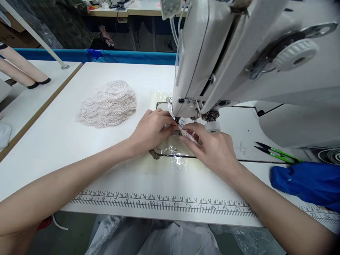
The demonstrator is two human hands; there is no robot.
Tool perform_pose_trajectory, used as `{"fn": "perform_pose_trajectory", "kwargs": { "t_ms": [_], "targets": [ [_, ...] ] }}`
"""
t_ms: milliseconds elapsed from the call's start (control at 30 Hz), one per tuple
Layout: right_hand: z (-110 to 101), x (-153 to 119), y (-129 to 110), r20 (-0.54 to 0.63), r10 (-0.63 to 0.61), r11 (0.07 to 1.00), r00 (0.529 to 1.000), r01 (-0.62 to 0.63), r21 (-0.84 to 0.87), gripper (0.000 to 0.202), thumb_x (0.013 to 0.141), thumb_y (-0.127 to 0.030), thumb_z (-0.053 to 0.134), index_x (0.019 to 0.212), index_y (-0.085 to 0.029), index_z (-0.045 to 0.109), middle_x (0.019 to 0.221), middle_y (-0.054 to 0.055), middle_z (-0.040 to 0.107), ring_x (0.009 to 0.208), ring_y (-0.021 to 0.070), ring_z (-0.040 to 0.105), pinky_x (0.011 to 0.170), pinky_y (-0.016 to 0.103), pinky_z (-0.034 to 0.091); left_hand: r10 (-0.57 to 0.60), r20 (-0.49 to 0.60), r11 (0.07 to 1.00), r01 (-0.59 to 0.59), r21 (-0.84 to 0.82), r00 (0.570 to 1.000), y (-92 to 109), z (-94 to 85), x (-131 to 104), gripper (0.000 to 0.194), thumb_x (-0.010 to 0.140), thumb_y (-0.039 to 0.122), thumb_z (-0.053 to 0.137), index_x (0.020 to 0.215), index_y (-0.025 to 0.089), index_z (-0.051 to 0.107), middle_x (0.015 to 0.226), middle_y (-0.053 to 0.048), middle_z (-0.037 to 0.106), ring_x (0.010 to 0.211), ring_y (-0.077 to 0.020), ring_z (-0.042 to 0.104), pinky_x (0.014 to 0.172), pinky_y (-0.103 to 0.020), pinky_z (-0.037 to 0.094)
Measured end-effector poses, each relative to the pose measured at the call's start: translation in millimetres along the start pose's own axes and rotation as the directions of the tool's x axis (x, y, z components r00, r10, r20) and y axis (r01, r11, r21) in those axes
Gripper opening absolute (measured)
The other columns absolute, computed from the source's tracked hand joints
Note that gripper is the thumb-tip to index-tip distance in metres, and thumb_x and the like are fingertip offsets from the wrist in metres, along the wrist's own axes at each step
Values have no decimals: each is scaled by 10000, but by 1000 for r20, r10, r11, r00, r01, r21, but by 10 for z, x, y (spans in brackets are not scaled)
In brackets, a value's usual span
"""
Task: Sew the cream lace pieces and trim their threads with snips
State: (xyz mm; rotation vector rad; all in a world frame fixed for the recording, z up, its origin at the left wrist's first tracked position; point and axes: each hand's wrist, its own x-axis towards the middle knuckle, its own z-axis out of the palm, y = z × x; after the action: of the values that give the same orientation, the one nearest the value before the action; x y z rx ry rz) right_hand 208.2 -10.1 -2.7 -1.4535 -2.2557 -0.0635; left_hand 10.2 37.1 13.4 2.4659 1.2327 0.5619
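Under the head of a white sewing machine (193,53), both hands meet at a small piece of pale lace (189,134). My left hand (155,129) pinches the lace's left end, close beside the presser foot (176,121). From the other side my right hand (212,147) grips the rest of the piece between thumb and fingers, with part of it tucked into the palm. The needle point is hidden behind the fingers. Left of the machine lies a stack of scalloped lace pieces (108,104) on the white table (106,170).
Thread snips with green handles (278,154) and a blue cloth (308,182) lie at the right. A printed ruler (164,205) runs along the front edge. A thin pole (34,33) stands at the left, near two pale rolls (23,67). Someone in dark clothing (66,21) is at the back.
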Motion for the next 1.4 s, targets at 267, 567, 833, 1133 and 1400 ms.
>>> {"fn": "perform_pose_trajectory", "kwargs": {
  "t_ms": [267,567,833,1133,1400],
  "targets": [
    [4,5,46,-205,-85,989,975,57,-138,311,953,-278,478,852,-214,765,596,-12,626,452,92,442,460,246,241,10,31,997,-7,-80,999,-13,-96,7,245,911,180,519,892,230,758,998,-37,721,987,-229,612,852,-361,468],
    [-36,6,39,-206,-117,993,972,113,-32,266,948,-267,502,899,-239,762,605,-20,678,447,95,486,486,247,337,136,44,989,-133,-60,990,-83,-101,0,255,930,212,500,940,236,754,1021,-50,713,945,-208,631,822,-365,481],
    [-53,4,49,-87,-368,930,926,368,-23,182,868,-165,554,883,-194,733,958,-17,769,689,150,638,553,280,405,439,-89,846,-379,374,894,-82,60,-263,200,953,227,539,955,246,739,973,-20,738,949,-191,612,822,-368,421],
    [-89,17,-20,-39,-425,903,905,420,-85,229,901,-113,500,889,-192,714,990,12,761,848,169,630,705,306,422,529,-55,700,-398,592,847,44,85,-480,236,948,223,568,1136,129,675,1115,-24,748,1066,-180,619,837,-358,442],
    [-81,7,-17,-25,-418,905,908,414,-93,211,901,-122,525,914,-184,726,979,34,756,885,179,646,731,314,450,531,-67,700,-393,596,845,16,102,-463,236,956,229,560,1140,129,669,1080,-38,757,1044,-182,631,845,-366,426]
  ]
}}
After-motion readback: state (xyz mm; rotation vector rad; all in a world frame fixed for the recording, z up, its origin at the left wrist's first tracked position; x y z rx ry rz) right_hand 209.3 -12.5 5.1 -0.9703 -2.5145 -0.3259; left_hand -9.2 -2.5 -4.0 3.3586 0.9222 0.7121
